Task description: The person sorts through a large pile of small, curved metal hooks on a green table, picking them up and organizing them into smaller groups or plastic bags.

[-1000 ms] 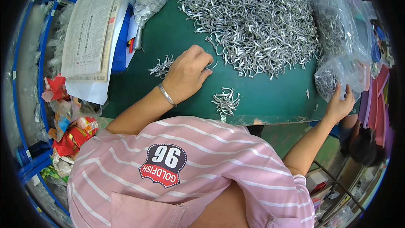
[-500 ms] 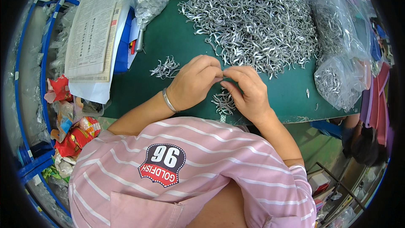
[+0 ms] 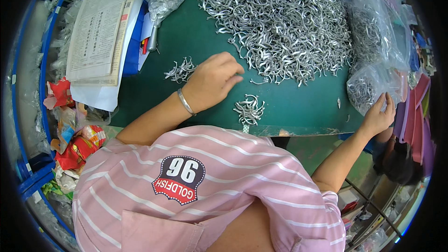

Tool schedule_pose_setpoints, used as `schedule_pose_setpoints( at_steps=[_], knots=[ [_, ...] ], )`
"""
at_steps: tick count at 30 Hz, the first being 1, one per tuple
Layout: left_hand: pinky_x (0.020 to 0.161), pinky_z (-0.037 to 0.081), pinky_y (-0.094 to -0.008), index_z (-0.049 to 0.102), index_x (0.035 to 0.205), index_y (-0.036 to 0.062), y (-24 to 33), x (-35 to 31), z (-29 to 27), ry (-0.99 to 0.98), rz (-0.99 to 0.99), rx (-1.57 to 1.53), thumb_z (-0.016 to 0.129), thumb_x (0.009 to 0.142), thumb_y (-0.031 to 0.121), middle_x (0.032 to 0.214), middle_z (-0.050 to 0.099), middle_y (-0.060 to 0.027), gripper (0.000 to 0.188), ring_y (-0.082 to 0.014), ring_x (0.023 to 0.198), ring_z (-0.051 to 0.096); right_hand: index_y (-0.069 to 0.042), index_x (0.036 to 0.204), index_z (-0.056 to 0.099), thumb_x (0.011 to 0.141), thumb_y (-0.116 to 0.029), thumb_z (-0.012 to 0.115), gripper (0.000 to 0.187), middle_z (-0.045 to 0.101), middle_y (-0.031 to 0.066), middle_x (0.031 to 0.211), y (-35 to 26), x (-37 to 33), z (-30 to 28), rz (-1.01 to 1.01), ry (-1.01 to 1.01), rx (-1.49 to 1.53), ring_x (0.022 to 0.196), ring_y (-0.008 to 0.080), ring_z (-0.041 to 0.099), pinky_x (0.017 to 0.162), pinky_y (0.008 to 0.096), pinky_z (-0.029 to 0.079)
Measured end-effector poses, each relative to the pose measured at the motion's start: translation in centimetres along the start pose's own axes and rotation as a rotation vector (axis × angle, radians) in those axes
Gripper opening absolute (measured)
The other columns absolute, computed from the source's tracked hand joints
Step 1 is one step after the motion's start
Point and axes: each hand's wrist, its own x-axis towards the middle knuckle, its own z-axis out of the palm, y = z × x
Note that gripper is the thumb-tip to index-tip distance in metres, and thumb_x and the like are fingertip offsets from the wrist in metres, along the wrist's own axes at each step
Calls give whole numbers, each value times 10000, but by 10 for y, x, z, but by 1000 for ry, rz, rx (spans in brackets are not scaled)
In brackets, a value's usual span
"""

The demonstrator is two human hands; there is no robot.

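Note:
A large heap of small curved silvery metal pieces (image 3: pixel 284 28) covers the far part of the green table (image 3: pixel 196 23). My left hand (image 3: pixel 214 81), with a metal bangle at the wrist, hovers just left of the heap's near edge. Its fingers are bent, the thumb stands apart, and no piece shows between them. Beside it on the left lies a small cluster of the same pieces (image 3: pixel 180 71); another small pile (image 3: pixel 249 110) is at the near table edge. My right hand (image 3: pixel 380 116) reaches far right, fingers apart, beside a clear plastic bag of pieces (image 3: pixel 364 91).
Printed sheets (image 3: pixel 100 28) lean over a blue bin (image 3: pixel 133 56) at the left. More filled clear bags (image 3: pixel 373 28) line the right side. Blue shelving (image 3: pixel 46 46) and red wrappers (image 3: pixel 81 147) stand farther left. Purple and pink strips (image 3: pixel 413 116) hang at the right.
My hands, fingertips together above the near pile before, have parted. The right hand has swung far right to the bag; the left has shifted slightly up and stayed near the heap.

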Motion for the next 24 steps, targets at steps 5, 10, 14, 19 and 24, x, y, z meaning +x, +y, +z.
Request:
schedule_pose_setpoints(
  at_steps=[5,10,14,19,24],
  knots=[
    [760,477,-385,635,903,54,0,3,26,-88,66,23,732,751,49,895,575,-89,181,-293,858,589,-17,991,701,830,-16,690,161,687,136,1012,-103,-28,-3,-186,-144,494,954,285,641,883,378,486],
    [731,481,-370,615,871,40,1,7,27,-114,25,-17,697,772,10,866,575,-97,132,-295,829,593,-11,967,684,748,87,665,241,661,132,955,-181,-63,-19,-302,-571,1054,870,295,640,754,370,526],
    [717,485,-358,606,877,19,13,7,19,-126,-203,-279,659,793,-28,860,579,-113,109,-294,813,594,-14,994,670,741,7,723,259,658,118,967,-206,-79,-23,-333,-722,1149,849,304,625,733,374,512],
    [737,490,-358,630,933,29,10,9,18,-57,-131,-109,667,792,-23,885,590,-109,155,-283,835,601,-29,964,662,777,13,685,193,639,117,895,-206,-90,-20,-303,-748,1042,822,317,614,714,403,501],
    [722,486,-366,657,938,78,7,5,31,-94,54,88,703,762,17,886,568,-93,192,-293,812,588,-27,932,660,787,34,661,158,644,131,866,-199,-84,-15,-167,-756,998,799,330,621,708,402,506]
  ],
)
